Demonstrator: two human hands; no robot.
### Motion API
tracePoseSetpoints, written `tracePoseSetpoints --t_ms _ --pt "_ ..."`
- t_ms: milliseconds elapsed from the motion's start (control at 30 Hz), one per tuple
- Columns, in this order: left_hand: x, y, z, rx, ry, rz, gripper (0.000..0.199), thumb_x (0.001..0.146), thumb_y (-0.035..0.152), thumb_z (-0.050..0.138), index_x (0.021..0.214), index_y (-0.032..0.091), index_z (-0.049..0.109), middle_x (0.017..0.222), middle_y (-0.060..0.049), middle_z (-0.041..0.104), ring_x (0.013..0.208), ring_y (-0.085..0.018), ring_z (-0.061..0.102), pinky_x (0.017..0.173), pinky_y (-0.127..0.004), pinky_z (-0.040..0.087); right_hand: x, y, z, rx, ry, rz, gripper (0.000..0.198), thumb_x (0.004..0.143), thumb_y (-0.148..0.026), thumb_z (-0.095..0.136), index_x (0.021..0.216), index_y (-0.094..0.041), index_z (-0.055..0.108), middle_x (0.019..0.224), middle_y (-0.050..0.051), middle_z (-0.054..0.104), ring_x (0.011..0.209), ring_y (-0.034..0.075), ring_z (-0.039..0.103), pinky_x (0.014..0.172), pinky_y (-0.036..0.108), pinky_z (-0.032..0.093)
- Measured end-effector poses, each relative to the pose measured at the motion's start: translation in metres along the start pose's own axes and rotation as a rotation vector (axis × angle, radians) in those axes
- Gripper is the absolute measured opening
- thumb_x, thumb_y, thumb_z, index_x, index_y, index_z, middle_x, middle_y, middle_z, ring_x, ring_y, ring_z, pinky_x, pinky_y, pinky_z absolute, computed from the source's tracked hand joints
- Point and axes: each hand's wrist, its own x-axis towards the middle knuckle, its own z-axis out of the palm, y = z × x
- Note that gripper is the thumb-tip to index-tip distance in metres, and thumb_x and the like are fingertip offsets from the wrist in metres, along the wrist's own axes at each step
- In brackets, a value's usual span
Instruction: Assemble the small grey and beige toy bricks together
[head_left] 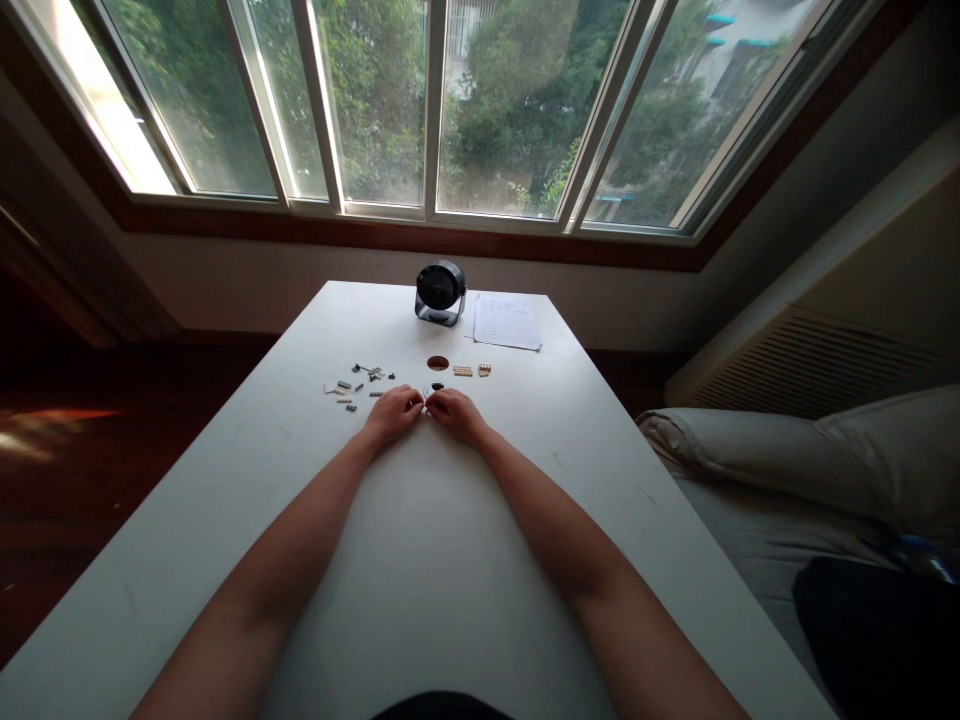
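My left hand (396,413) and my right hand (455,412) meet over the white table, with fingertips curled and pinched close together. Whatever sits between the fingers is too small to make out. Just beyond the fingertips lies a small round black-and-white piece (434,388), partly covered by my right hand. Left of my left hand, several small grey and tan pieces (343,385), like building bricks, are scattered. Past my right hand lie a tan studded piece (463,371) and another tan cluster (484,370).
A small black desk fan (440,290) stands at the table's (450,560) far end, beside a printed paper sheet (507,323). A dark reddish-brown round spot (438,363), hole or disc, lies nearer. A window (495,110) is behind; a beige sofa (750,445) is at right.
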Motion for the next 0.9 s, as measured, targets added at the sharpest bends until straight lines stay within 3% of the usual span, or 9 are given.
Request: tracePoseSetpoints --t_ms 900 --pt "0.0001 -0.0012 -0.0008 0.008 -0.005 0.020 0.013 0.088 0.027 0.055 0.085 0.021 0.066 0.091 -0.005 0.065 0.085 -0.019 0.059 0.077 -0.031 0.046 -0.0008 0.0031 0.0014 0.007 0.005 -0.010 0.009 0.089 -0.020 0.061 0.093 -0.021 0.069 0.086 0.002 0.063 0.082 0.015 0.055 0.076 0.025 0.040"
